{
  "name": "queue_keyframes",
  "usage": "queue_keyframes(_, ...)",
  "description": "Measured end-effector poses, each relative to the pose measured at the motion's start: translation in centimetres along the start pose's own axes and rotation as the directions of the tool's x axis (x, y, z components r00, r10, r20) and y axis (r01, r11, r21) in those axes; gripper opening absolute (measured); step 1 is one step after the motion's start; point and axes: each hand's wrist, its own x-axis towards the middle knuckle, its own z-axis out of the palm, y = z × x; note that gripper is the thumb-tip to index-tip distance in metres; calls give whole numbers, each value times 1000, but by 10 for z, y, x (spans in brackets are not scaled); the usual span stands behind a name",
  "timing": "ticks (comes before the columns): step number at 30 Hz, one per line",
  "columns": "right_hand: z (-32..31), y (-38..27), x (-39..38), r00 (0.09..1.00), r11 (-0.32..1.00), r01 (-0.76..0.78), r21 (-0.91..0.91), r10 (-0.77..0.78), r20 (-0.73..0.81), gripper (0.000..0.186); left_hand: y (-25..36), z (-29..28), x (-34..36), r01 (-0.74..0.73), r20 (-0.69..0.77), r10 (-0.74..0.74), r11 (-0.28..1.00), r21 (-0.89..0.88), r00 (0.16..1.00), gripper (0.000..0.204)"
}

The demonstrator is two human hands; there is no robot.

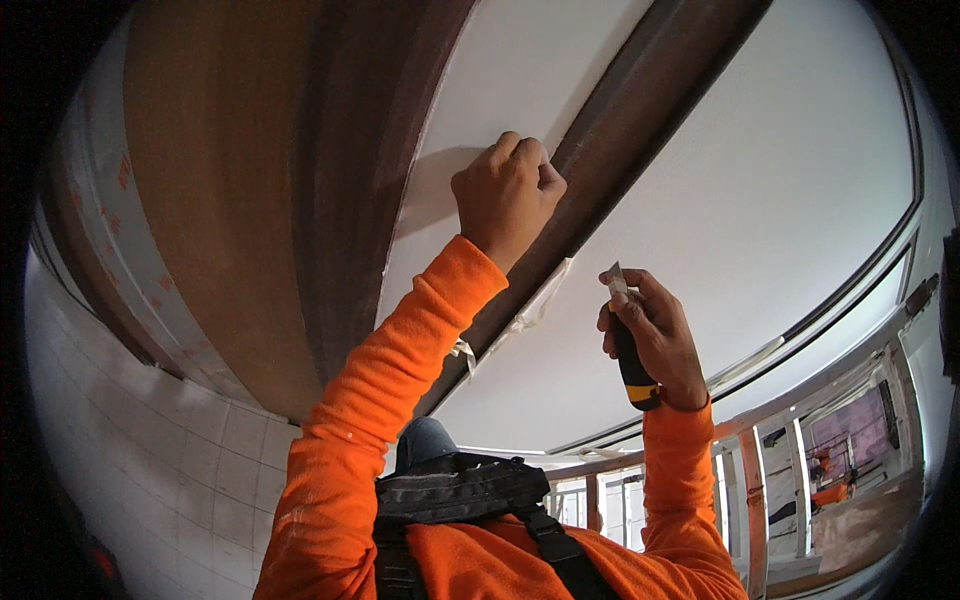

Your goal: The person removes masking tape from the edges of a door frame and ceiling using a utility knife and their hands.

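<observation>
My left hand (507,200) is closed in a fist against the white surface (433,150), beside a dark brown trim strip (650,85). Its fingertips face away, so whatever they pinch is hidden. Lower and to the right, my right hand (668,335) grips a utility knife (630,358) with a black and yellow handle. The knife's short metal blade sticks up past the thumb, in front of a large white panel (790,190) and apart from it. Loose pale masking tape (538,305) hangs along the trim's lower edge, with another curled bit (464,352) further down.
Broad brown wood panelling (215,150) fills the left, bordered by grey film with orange marks (130,200). Pale tiles (215,455) lie below it. A railing (755,470) runs at the lower right, with cluttered items (840,470) beyond. Black straps (460,488) cross my orange top.
</observation>
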Motion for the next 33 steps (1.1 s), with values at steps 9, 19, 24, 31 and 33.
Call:
queue_keyframes(9, -3, 21, -17, 997, 990, -69, 121, 71, -7, 32, -12, 6, 7, -103, -84, 106, 994, 40, 991, 18)
queue_keyframes(19, 0, 40, -32, 993, 973, -120, 198, 122, 5, 36, -24, -22, 21, -157, -77, 147, 977, -142, 986, 13)
queue_keyframes(24, 7, 42, -35, 985, 969, -167, 185, 170, -4, 33, -19, -10, 6, -209, -45, 205, 967, -147, 978, 14)
queue_keyframes(31, 9, 41, -41, 981, 958, -185, 219, 194, -17, 31, -24, -7, 7, -261, -77, 255, 961, -92, 964, 11)
queue_keyframes(33, 9, 43, -42, 980, 956, -189, 225, 197, -13, 30, -25, -4, 9, -274, -91, 266, 957, -90, 960, 12)
